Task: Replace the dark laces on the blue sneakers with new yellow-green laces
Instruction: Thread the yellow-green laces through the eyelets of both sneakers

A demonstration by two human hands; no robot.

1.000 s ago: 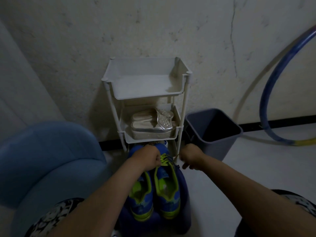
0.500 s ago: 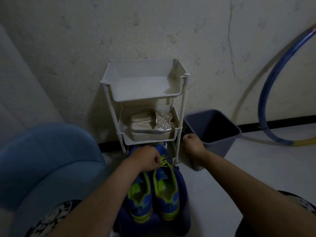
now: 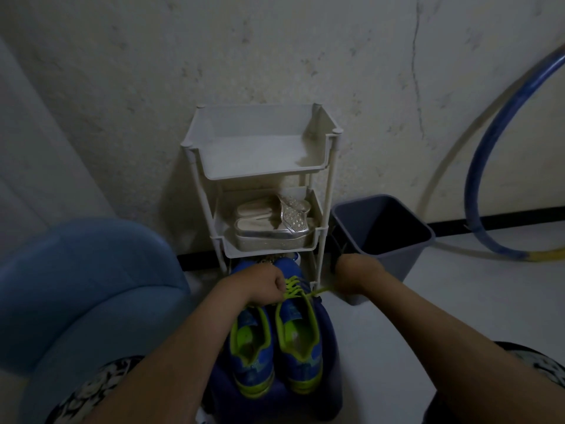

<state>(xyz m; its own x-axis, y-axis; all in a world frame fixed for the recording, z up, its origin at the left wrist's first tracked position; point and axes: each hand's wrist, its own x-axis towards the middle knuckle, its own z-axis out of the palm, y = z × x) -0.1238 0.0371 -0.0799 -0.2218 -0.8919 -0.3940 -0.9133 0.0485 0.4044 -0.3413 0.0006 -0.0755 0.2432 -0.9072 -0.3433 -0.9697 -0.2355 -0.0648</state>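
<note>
Head cam had the blue sneakers (image 3: pixel 253 350) sitting side by side on a dark blue seat (image 3: pixel 331 362) up close, toes toward the shelf rack (image 3: pixel 331 166). The right sneaker (image 3: pixel 301 338) was already crisscrossed with yellow-green lace (image 3: pixel 293 286). The left hand (image 3: pixel 260 286) was clenched at the lacing and the right hand (image 3: pixel 359 275) gripped the loose end, pulled right. No dark laces showed. The left one's lacing was hidden, so I'd guess final tightening.

floor (image 3: pixel 397 332): rack (image 3: pixel 263 174), bin (image 3: pixel 397 264), hoop (image 3: pixel 477 166) on it
mid shelf (image 3: pixel 269 254): pr silver sandals (image 3: pixel 269 234)
dk-blue stool (image 3: pixel 331 347): blue sneakers (image 3: pixel 298 338) on top
</note>
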